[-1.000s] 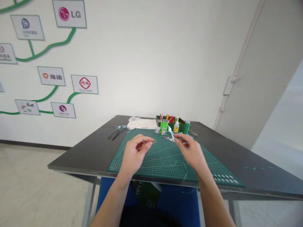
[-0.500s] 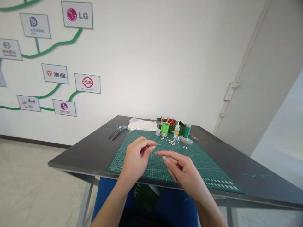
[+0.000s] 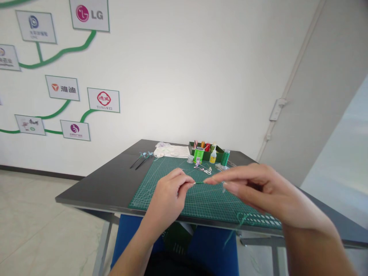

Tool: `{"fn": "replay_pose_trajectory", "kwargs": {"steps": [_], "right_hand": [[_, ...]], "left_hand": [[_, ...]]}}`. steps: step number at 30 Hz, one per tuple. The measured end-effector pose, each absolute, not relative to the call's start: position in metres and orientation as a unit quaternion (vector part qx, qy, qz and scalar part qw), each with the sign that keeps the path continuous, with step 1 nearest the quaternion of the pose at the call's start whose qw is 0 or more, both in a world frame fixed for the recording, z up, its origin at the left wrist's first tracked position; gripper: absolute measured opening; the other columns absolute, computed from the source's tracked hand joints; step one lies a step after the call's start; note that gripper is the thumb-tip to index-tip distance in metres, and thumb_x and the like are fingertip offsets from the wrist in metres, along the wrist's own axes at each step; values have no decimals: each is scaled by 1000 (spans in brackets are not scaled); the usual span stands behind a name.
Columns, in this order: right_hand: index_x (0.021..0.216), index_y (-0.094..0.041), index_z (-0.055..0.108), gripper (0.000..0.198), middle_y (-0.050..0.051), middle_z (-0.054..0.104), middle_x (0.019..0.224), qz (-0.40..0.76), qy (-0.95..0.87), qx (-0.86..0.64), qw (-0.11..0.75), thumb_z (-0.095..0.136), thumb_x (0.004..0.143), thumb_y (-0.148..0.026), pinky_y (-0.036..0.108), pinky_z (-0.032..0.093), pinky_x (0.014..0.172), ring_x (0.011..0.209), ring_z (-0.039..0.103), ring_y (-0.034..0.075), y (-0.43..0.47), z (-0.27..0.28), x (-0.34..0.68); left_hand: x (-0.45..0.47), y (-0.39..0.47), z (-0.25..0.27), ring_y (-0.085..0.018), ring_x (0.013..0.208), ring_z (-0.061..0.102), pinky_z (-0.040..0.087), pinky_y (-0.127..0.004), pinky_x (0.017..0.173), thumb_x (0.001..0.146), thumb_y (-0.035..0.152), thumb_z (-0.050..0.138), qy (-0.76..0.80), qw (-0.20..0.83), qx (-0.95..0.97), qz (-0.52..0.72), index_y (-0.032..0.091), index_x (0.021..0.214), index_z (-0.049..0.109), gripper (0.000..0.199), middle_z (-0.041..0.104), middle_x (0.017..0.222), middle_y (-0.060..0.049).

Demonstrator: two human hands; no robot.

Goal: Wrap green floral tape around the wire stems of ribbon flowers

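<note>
My left hand (image 3: 169,193) is closed, its thumb and fingers pinching a thin green stem (image 3: 199,183) with a pale end near the fingertips. The stem points right, over the cutting mat (image 3: 201,203). My right hand (image 3: 258,188) reaches in from the right, its long fingers stretched toward the stem's free end and its thumb drawn up beneath them. Loose green thread (image 3: 243,219) trails below this hand and appears to run from its fingers, though the grip itself is partly hidden.
Behind my hands stand a green can (image 3: 198,155), a glue bottle (image 3: 212,156), a green thread spool (image 3: 225,157) and a box of spools (image 3: 220,153). Scissors (image 3: 207,171) lie on the mat. Flower stems (image 3: 141,161) and a white sheet (image 3: 175,151) lie back left.
My right hand has risen and come closer to the camera, moving right, its fingers now at the stem's tip. My left hand keeps its pinch, and the green stem has shifted slightly right.
</note>
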State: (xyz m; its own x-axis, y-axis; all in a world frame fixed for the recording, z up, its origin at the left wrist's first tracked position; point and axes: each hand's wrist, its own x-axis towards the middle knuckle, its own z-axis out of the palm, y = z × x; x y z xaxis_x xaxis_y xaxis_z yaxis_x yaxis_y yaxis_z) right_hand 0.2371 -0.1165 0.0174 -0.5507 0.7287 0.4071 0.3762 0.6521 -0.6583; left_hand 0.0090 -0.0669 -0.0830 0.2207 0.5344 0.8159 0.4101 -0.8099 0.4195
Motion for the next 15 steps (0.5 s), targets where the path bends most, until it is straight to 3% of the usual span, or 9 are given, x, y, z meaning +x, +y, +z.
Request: {"fn": "replay_pose_trajectory", "kwargs": {"steps": [4, 7, 11, 15], "right_hand": [[117, -27, 89, 32, -5, 38, 51, 223, -876, -309, 296, 71, 99, -46, 27, 17, 44, 48, 24, 11, -97, 61, 233], [120, -24, 88, 35, -5, 43, 51, 215, -878, -311, 292, 77, 95, -47, 26, 16, 44, 47, 24, 9, -78, 81, 230], [124, -21, 86, 38, -4, 53, 55, 240, -864, -328, 298, 81, 91, -41, 25, 20, 43, 48, 28, 8, -49, 88, 229], [128, -21, 84, 40, -7, 44, 50, 279, -852, -344, 279, 78, 92, -38, 24, 16, 44, 47, 23, 8, -14, 78, 231]], "left_hand": [[9, -71, -83, -16, 71, 63, 46, -26, 65, 101, 8, 61, 295, 66, 800, 518, 19, 91, 76, 22, 71, 86, -4], [9, -73, -82, -15, 72, 63, 46, -26, 66, 102, 9, 61, 285, 73, 806, 514, 18, 92, 77, 21, 71, 87, -4], [10, -75, -80, -15, 74, 63, 46, -25, 66, 103, 8, 61, 263, 77, 811, 516, 17, 94, 77, 20, 71, 87, -4], [10, -75, -78, -15, 73, 63, 47, -25, 67, 103, 9, 62, 250, 76, 809, 527, 17, 94, 77, 20, 72, 87, -4]]}}
